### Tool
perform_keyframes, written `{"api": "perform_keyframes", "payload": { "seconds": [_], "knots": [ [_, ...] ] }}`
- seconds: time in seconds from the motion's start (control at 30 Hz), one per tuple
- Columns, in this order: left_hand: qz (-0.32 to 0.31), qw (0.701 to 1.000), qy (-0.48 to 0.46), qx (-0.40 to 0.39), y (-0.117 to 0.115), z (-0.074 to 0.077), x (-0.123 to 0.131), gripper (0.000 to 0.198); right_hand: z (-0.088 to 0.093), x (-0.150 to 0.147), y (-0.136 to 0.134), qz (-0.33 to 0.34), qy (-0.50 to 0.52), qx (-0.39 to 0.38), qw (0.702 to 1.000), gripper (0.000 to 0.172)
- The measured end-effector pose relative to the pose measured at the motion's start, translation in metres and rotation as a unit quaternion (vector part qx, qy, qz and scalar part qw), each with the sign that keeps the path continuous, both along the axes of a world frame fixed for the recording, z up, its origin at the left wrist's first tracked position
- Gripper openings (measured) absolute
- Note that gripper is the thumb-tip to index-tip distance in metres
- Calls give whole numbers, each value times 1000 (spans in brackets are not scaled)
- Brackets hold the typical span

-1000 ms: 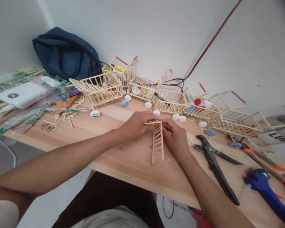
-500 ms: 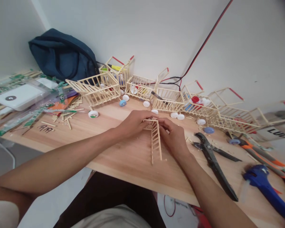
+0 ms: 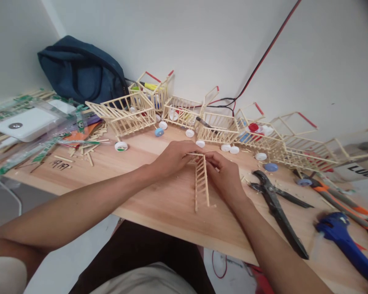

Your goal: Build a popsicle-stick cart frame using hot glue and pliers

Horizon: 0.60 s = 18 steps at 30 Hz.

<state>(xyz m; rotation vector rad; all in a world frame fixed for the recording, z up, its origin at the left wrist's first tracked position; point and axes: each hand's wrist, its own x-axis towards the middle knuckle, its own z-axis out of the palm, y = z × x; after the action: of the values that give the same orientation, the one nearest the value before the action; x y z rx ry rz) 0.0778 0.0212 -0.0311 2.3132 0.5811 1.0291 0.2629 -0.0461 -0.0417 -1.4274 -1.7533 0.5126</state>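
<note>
Well to the left of my grips, short loose sticks [image 3: 90, 158] lie on the worktop [image 3: 159, 208]. My left grip [image 3: 173, 159] is closed on the far end of the stick frame [image 3: 206, 179]; the exact contact is partly hidden. The frame is between the two grips, and its ladder-like part runs from them toward the near edge of the worktop. My right grip [image 3: 225, 175] is closed at the corner of it. The step, I judge, is holding this corner aligned, so I should press only lightly, because thin sticks may bend and the joint may twist. Supporting both wrists would give steadiness. To the right of my right grip, the black cutter [image 3: 276, 208] lies near, the blue glue gun [image 3: 334, 228] farther.
</note>
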Motion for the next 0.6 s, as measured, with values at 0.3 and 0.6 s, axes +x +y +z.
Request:
{"api": "perform_keyframes", "payload": {
  "seconds": [0.3, 0.6],
  "knots": [
    [-7, 1000, -8, 1, 0, -2, 0, 19, 2, 0, 0, -5, -3, -12, 1000, 21],
    [-23, 1000, -11, 8, 2, -4, 1, 20, 2, 0, 1, 1, -40, 5, 999, 20]
  ]
}}
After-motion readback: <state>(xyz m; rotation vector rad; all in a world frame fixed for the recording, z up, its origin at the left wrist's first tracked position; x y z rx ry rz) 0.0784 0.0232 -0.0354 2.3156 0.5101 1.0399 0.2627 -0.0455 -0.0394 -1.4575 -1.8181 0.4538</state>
